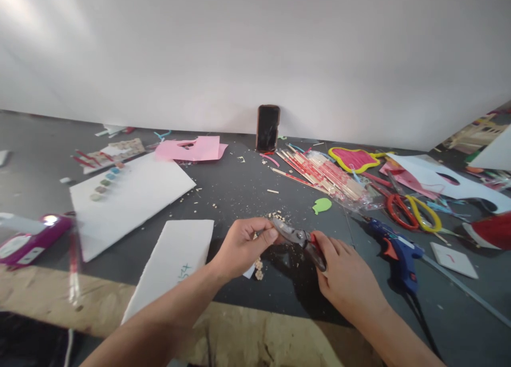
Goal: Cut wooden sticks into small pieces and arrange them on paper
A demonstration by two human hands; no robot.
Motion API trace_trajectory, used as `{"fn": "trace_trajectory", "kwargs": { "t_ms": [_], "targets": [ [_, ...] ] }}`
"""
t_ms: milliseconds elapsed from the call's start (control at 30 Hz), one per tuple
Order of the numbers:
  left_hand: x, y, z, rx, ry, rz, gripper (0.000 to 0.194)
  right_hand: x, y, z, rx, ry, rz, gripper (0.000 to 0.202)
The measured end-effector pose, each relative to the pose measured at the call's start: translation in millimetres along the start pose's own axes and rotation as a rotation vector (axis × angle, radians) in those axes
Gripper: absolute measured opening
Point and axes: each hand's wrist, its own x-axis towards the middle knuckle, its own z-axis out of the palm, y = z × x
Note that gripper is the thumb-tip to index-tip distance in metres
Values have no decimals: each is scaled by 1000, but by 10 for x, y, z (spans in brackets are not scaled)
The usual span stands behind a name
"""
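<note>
My right hand (345, 266) is wrapped round the red handles of metal cutting pliers (297, 235), whose jaws point left. At the jaw tips my left hand (247, 244) is closed in a pinch; what its thumb and fingers hold is too small and hidden to name. Small light chips (278, 216) lie on the dark table (235, 191) just behind the jaws. Below my left fingers sit several small pale wooden-looking pieces (259, 271) beside a bit of white paper.
A phone (268, 127) stands against the wall. Rightward lie red-and-pale sticks (323, 173), a green cutout (321, 205), scissors (401, 211) and a blue glue gun (399, 252). Leftward are white boards (131, 197), pink sheets (199, 148) and a purple device (35, 244).
</note>
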Motion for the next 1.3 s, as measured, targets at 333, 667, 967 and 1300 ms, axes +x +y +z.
{"fn": "trace_trajectory", "kwargs": {
  "t_ms": [333, 667, 967, 1300],
  "targets": [
    [28, -28, 26, 188, 109, 78, 12, 40, 25, -23, -79, 93, 5, 57],
    [19, -30, 14, 94, 20, 130, 21, 29, 25, -38, -65, 128, -42, 62],
    [-3, 20, 2, -35, -31, 19, 24, 5, 13, -52, -12, 88, -67, 55],
    [9, 25, -1, 65, 37, 23, 22, 12, -11, -60, -62, 80, -4, 50]
  ]
}}
